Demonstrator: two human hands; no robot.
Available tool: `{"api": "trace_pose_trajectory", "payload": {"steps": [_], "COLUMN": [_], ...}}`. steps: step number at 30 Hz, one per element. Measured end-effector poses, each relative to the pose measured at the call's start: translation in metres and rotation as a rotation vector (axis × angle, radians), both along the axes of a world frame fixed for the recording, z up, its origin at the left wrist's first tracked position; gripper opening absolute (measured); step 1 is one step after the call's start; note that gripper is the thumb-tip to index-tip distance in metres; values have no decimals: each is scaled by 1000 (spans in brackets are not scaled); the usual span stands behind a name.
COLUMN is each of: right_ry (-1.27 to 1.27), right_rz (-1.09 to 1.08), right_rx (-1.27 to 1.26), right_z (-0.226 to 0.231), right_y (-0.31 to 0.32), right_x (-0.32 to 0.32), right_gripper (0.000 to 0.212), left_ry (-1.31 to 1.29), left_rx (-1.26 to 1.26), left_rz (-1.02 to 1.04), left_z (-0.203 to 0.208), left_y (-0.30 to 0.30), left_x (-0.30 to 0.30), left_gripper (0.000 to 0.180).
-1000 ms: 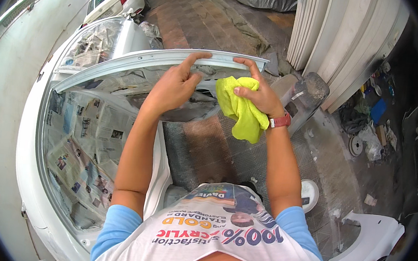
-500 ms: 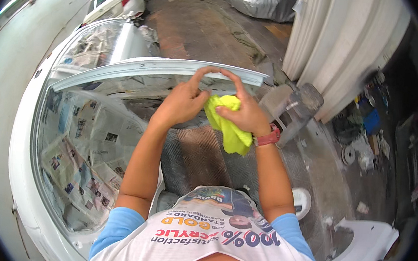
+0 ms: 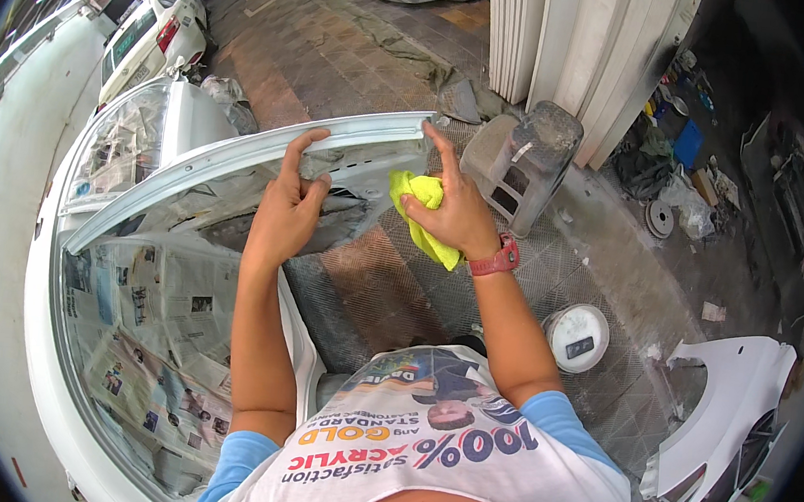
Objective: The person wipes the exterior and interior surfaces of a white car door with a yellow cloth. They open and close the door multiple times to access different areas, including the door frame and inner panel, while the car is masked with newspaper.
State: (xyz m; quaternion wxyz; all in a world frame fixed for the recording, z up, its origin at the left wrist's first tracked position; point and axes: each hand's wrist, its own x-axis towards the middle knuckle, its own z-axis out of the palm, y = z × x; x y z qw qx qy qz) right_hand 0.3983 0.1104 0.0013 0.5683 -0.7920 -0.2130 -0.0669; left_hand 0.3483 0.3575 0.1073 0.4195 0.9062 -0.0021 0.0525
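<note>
A long white metal edge (image 3: 267, 158), which looks like the rim of an opened car panel, crosses in front of me. My left hand (image 3: 283, 212) is at its near side, forefinger raised onto the rim and thumb spread apart, with nothing visible in it. My right hand (image 3: 458, 213) grips a bunched yellow-green cloth (image 3: 422, 210) under the thumb. Its forefinger stretches up to the right end of the rim. A red watch (image 3: 497, 257) is on the right wrist. Newspaper (image 3: 167, 364) lines the glass of the white car body (image 3: 39, 305) at left.
A grey plastic stool (image 3: 540, 153) stands beyond my right hand. Near my right elbow is a white-lidded bucket (image 3: 578, 337). A loose white fender (image 3: 723, 403) lies at the lower right, with clutter behind it. White folded panels (image 3: 572, 56) stand at the back; another white car (image 3: 143, 47) is far left.
My hands have drawn apart from nearly touching; the left hand is now farther left along the rim. The right still holds the cloth near the rim's end. My view has shifted right.
</note>
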Motion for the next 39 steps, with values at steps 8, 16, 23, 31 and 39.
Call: {"api": "trace_pose_trajectory", "payload": {"steps": [8, 16, 23, 31, 39], "right_ry": [-150, -118, -96, -162, -123], "right_rz": [-171, -173, -116, -101, -81], "right_rx": [-364, -339, -262, -238, -197], "right_z": [11, 17, 13, 8, 4], "right_y": [12, 2, -11, -8, -14], "right_x": [-15, -14, -10, -3, 0], "right_gripper": [111, 108, 105, 106, 102], "left_ry": [-53, -68, -28, -16, 22], "left_rx": [54, -1, -22, -21, -106], "left_rz": [46, 35, 73, 112, 116], "left_z": [-7, -13, -14, -8, -5], "left_y": [-9, -7, -9, -19, -25], "left_x": [-2, 0, 1, -3, -9], "left_gripper": [59, 60, 61, 59, 59]}}
